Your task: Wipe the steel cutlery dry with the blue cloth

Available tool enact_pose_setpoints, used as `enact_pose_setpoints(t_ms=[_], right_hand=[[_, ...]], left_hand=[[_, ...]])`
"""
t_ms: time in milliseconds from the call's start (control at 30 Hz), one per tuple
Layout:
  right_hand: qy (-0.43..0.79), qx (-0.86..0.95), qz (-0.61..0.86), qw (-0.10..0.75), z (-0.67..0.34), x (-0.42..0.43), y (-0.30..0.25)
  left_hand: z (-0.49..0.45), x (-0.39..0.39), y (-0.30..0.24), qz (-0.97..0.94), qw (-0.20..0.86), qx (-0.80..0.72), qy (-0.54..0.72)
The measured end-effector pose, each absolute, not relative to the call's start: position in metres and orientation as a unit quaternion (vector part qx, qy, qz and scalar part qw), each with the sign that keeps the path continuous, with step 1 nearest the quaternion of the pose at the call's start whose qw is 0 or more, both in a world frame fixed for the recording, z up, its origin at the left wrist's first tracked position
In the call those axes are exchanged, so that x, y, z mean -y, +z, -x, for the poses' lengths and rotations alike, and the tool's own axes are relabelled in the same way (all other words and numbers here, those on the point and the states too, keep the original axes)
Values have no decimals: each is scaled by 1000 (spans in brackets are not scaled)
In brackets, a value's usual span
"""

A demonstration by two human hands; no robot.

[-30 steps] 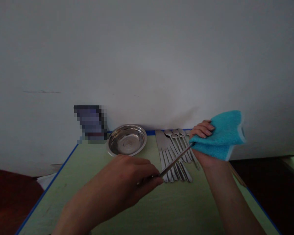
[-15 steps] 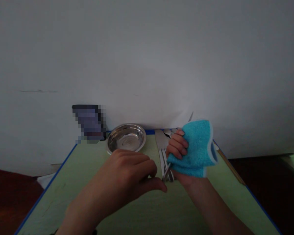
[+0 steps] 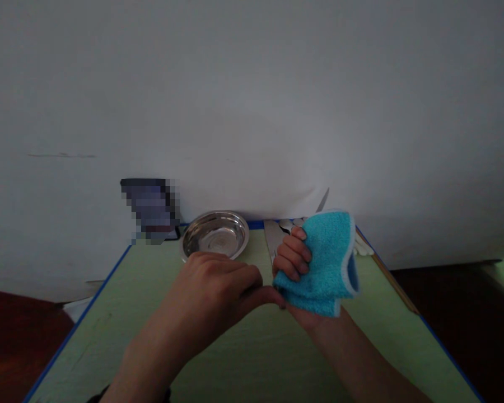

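My right hand is closed around a folded turquoise cloth with white edging. A thin pointed knife passes through the cloth, and its blade tip sticks out above the fold. At the lower side of the cloth, my left hand is closed, its thumb reaching the knife's handle end, which is mostly hidden. Behind my right hand lies a broad flat metal blade, with several spoons partly covered beside it. Left of them sits a round stainless steel bowl.
The light green table has blue edging and stands against a grey wall. A blurred dark-framed device leans at the back left. White objects I cannot identify lie near a wooden strip along the right edge.
My right hand and the cloth have shifted left and slightly down along the knife, towards my left hand. More of the blade now shows above the cloth, and less of the handle.
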State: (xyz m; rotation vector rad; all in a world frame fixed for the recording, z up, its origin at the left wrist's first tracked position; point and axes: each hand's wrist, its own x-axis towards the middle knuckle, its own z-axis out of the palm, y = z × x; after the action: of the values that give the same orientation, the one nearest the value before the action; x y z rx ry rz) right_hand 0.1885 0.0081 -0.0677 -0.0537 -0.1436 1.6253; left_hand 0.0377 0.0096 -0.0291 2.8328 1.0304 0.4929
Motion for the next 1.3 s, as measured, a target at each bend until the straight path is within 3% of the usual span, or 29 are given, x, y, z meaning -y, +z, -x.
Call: enact_pose_setpoints(t_ms=[400, 667, 800, 1000, 1300], right_hand=[[686, 142, 32, 713, -187, -17, -77], [675, 64, 54, 733, -204, -27, -73], [626, 47, 50, 777, -232, -36, -60], [621, 75, 43, 779, -249, -36, -58], [585, 111, 69, 801, -258, -41, -64]], left_hand=[[-51, 2, -27, -914, 103, -375, 115], [-48, -3, -31, -928, 139, -329, 105], [-36, -3, -26, -934, 183, -300, 71], [-28, -3, -15, -917, 280, -280, 44], [-20, -4, -18, -865, 351, -360, 6]])
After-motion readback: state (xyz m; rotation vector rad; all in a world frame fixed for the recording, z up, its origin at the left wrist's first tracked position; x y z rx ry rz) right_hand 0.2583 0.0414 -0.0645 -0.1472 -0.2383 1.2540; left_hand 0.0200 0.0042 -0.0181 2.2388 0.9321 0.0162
